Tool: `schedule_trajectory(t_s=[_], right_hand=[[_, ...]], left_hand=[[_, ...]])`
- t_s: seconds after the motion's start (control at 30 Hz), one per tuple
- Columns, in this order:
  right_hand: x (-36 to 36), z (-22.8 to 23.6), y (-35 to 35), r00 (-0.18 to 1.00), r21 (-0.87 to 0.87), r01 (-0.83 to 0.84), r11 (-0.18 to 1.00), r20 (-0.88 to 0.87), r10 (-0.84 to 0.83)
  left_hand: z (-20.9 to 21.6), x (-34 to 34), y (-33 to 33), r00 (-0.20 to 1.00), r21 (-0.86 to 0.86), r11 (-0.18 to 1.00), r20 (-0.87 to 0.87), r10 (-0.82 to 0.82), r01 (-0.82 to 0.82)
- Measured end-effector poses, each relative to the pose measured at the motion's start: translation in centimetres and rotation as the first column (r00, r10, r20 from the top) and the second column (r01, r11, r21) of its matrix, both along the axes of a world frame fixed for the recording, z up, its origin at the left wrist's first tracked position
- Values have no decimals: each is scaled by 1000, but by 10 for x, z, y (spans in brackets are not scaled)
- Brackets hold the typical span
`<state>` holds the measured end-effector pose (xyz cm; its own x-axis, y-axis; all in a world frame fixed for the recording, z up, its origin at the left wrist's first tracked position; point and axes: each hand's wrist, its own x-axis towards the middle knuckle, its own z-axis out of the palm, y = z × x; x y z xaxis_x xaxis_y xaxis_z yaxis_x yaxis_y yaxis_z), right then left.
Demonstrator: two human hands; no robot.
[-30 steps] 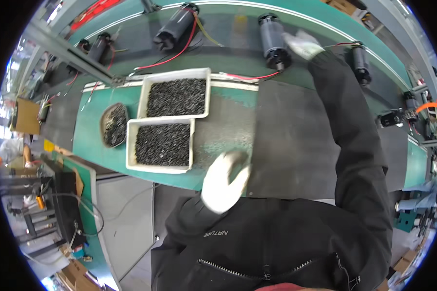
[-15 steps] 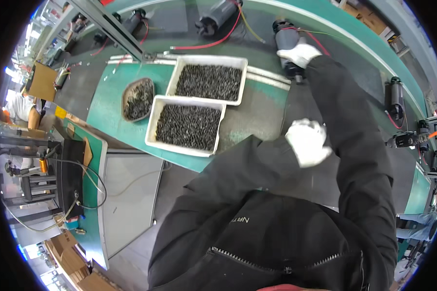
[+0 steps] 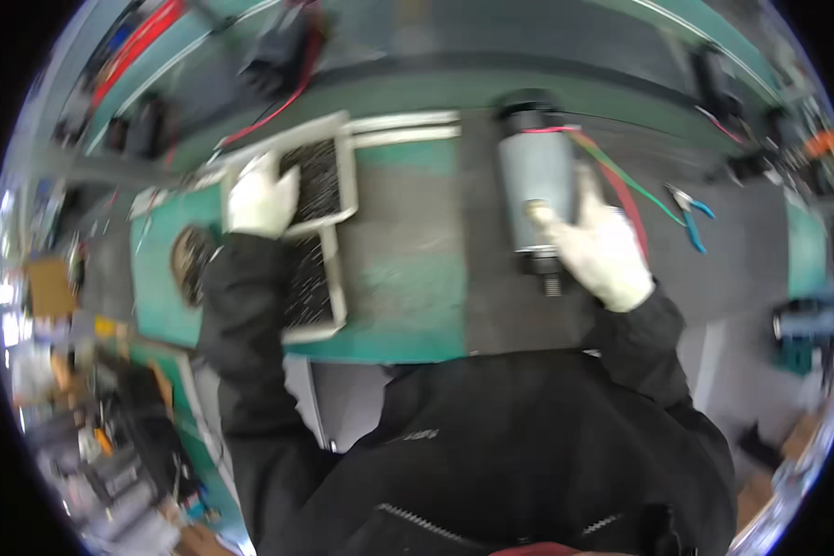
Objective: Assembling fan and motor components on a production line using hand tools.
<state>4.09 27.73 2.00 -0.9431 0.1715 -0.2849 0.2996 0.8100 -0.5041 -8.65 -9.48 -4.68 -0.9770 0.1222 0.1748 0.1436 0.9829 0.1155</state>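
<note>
My left hand [image 3: 261, 196], in a white glove, is over the far white tray [image 3: 347, 167], which holds many small black parts [image 3: 315, 181]. Its thumb stands apart from the fingers, and no part shows in the grasp; motion blurs it. A grey cylindrical motor [image 3: 537, 171] with black ends lies lengthwise on the dark mat, its threaded-looking shaft end toward me. My right hand [image 3: 607, 250], also white-gloved, holds the motor from the right, thumb on top and fingers along its side. Red and yellow-green wires [image 3: 621, 176] trail off beside the hand.
A second white tray [image 3: 336, 287] of black parts sits nearer me, partly behind my left sleeve. Left of it is a small bowl [image 3: 191, 264]. Blue-handled pliers [image 3: 691, 218] lie right of the motor. Further motors [image 3: 283, 51] rest along the back.
The motor has come nearer to me with my right hand on it. My left hand has gone from in front of my chest leftward to the far tray. The view has shifted.
</note>
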Motion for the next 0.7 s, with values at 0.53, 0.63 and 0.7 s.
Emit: schedule_trajectory(t_s=[0.53, 0.63, 0.7], right_hand=[[-16, -45, 346, 777, -748, -67, 661, -455, -436], [-30, -20, 330, 857, -462, -193, 865, -509, -81], [-4, 18, 268, 819, -513, -209, 833, -557, -137]], left_hand=[[6, -4, -15, 998, 39, 999, 56, -26, 24], [31, 24, 2, 989, 266, 961, -141, -44, 81], [50, 53, 16, 980, 864, 502, 133, -148, -41]])
